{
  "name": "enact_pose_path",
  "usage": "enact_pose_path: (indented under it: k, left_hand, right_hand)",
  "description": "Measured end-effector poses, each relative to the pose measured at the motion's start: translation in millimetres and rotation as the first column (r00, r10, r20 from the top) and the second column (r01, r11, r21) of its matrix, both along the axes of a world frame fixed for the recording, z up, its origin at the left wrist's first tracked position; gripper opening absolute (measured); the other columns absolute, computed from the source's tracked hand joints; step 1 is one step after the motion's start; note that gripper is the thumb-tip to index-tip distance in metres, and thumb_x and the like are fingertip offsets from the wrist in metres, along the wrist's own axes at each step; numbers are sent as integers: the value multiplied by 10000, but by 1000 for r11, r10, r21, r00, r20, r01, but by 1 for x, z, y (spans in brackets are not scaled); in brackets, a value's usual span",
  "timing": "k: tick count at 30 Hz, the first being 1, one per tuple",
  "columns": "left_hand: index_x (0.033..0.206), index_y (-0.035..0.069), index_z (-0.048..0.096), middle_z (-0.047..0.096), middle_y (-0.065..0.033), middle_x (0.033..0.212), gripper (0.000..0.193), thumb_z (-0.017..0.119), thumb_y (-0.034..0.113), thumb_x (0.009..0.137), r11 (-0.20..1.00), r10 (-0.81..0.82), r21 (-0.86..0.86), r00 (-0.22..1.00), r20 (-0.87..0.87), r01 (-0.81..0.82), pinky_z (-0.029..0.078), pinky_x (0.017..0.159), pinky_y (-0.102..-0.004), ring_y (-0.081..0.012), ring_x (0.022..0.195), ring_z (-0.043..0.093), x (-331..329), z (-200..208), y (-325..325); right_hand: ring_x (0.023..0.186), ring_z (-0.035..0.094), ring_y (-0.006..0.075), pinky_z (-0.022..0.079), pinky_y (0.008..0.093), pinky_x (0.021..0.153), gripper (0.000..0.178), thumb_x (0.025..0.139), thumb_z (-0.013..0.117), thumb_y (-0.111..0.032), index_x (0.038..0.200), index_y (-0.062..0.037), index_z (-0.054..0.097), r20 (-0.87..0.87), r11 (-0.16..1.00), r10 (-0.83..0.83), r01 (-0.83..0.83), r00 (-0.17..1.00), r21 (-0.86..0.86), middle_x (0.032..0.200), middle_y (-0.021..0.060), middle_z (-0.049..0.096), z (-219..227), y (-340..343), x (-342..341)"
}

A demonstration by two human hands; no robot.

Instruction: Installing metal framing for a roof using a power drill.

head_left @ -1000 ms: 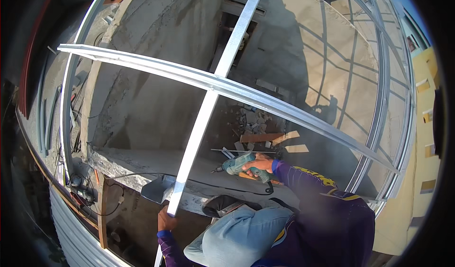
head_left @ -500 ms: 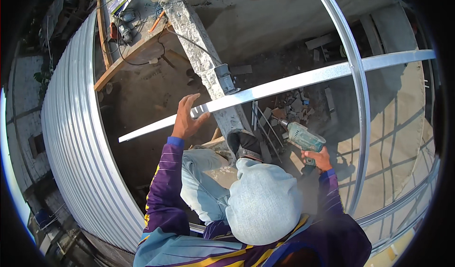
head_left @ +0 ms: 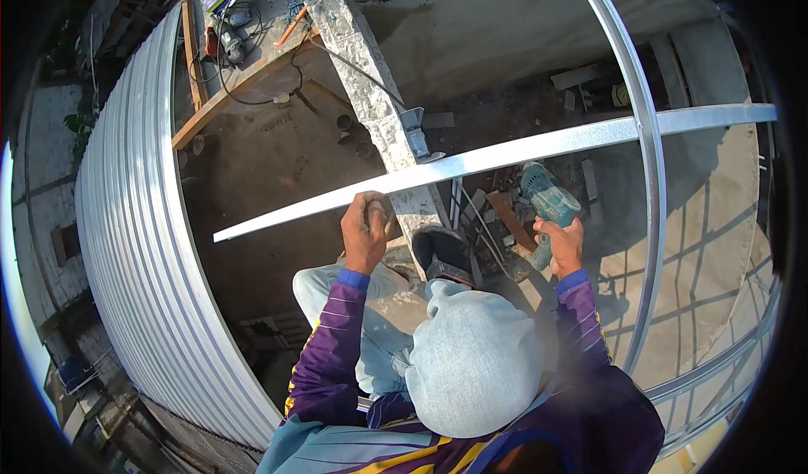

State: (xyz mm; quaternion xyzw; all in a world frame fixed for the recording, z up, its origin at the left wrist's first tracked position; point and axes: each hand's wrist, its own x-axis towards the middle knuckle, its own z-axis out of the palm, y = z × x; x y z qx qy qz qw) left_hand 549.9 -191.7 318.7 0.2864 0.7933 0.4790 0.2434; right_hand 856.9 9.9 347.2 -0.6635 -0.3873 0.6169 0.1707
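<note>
Gripped by its handle in your right hand [head_left: 564, 243], with the fingers closed around it, a green power drill [head_left: 551, 196] hangs just beside a bright metal beam [head_left: 522, 147]. Your left hand [head_left: 367, 232], half curled, is at the beam's near edge (whether it holds anything, we cannot tell). The beam crosses a rough concrete wall [head_left: 358, 79], where your dark boot [head_left: 439, 251] stands out against the masonry. A second metal bar [head_left: 654, 167] crosses the beam at right; corrugated sheeting [head_left: 135, 222] spreads along your left, near a wooden plank [head_left: 223, 108].
</note>
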Motion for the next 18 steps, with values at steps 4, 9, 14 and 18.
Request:
enact_pose_path:
  k: [4, 9, 14, 18]
  left_hand:
    - [1009, -33, 605, 648, -89, 832, 128, 528, -5, 911, 998, 63, 11, 991, 116, -65, 502, 702, -270, -122, 746, 606, -5, 5, 14]
    - [1072, -34, 626, 694, -147, 910, 219, 632, 150, 953, 834, -544, 104, 774, 325, 542, 554, 779, -334, -199, 834, 696, 47, 19, 43]
    - [1342, -56, 507, 607, -199, 1253, 666, 642, 472, 958, 930, -170, 53, 299, 939, 363, 463, 1034, -438, -305, 1208, 588, 98, 11, 115]
    - [1366, -98, 453, 556, -220, 1298, 841, 760, 500, 860, 964, -8, 9, -5, 1000, 267, 393, 1113, -524, -355, 1261, 532, 118, 16, 142]
  right_hand:
    - [752, 682, 182, 561, 314, 622, 319, 754, 725, -7, 1036, 42, 584, -17, 997, 11, -10, 1000, 73, 947, 131, 700, -7, 13, -9]
    - [791, 690, 199, 551, 323, 677, 411, 725, 735, -28, 1101, 33, 580, 75, 985, 92, -102, 993, 140, 974, 129, 705, -9, 12, -19]
    - [1218, 577, 385, 441, 413, 1031, 691, 720, 682, -22, 1386, -31, 500, 331, 855, 281, -392, 901, 339, 1288, 205, 605, -22, -22, -21]
    - [1259, 549, 394, 432, 423, 1049, 703, 750, 635, 12, 1428, -49, 456, 458, 758, 294, -496, 839, 423, 1345, 213, 570, -10, -62, -22]
